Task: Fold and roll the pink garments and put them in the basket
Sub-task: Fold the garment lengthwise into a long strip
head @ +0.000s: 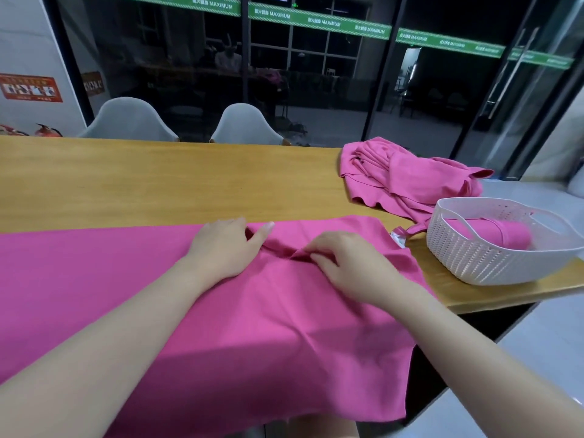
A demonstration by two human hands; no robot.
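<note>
A pink garment lies spread flat across the near side of the wooden table, its edge hanging over the front. My left hand rests flat on it, fingers fairly straight. Just to the right, my right hand pinches a raised fold of the same cloth. A white woven plastic basket stands at the table's right end with one rolled pink garment inside. Behind the basket lies a crumpled heap of pink garments.
Two grey chairs stand behind the far table edge, in front of a dark glass wall. The table's right end drops off just past the basket. Bare wood shows at the left and middle of the far half.
</note>
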